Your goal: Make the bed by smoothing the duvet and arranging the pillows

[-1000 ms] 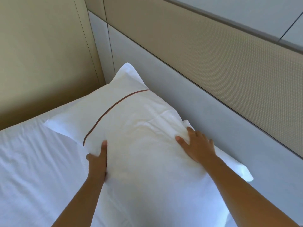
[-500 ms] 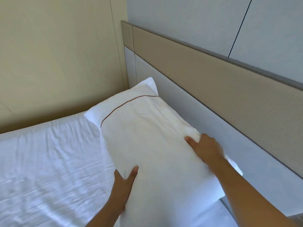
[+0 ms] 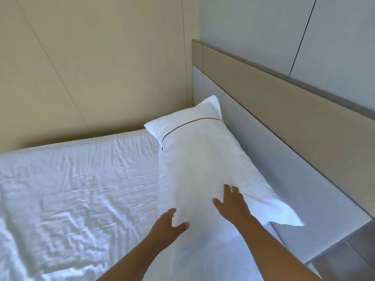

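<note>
- Spreading across the left and middle of the view, a wrinkled white bed cover (image 3: 81, 189) runs up to a beige wall (image 3: 101, 67) at its far edge.
- On the right stands a grey headboard (image 3: 263, 155) with a beige band along its top.
- One white pillow (image 3: 203, 169) lies lengthwise on the bed, just beside the headboard, with one thin dark-red stripe (image 3: 188, 123) across its far end.
- The left hand (image 3: 166, 226) reaches to the pillow's near left edge, thumb spread wide from the fingers and touching the fabric.
- The right hand (image 3: 231, 205) rests palm-down on the pillow's near part, fingers straight and fanned apart.
- Two bare forearms and two hands are in view.
</note>
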{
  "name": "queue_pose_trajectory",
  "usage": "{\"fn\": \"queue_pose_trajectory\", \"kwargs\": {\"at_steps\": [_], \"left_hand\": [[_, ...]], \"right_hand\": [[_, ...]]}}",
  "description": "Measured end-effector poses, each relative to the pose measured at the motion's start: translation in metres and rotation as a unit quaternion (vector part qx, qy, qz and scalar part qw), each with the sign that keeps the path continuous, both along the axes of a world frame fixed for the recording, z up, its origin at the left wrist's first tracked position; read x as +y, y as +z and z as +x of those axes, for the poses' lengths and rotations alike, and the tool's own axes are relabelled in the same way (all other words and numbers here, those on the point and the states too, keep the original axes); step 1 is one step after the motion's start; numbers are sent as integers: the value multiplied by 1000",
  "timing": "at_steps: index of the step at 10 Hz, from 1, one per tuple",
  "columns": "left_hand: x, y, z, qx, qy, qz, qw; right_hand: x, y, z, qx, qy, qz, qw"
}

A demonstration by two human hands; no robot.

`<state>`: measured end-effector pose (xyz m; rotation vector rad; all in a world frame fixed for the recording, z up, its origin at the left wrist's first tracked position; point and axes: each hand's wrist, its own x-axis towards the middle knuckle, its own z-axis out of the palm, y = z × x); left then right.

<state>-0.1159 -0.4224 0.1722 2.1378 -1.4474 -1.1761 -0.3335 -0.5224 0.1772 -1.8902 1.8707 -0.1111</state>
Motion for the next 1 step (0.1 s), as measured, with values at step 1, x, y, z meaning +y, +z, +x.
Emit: {"fn": "queue_pose_trajectory", "kwargs": {"at_steps": [1], "left_hand": [[30,22,24,-47,-1,-43,998]], "right_hand": [[32,20,24,-28,75,-4,997]]}}
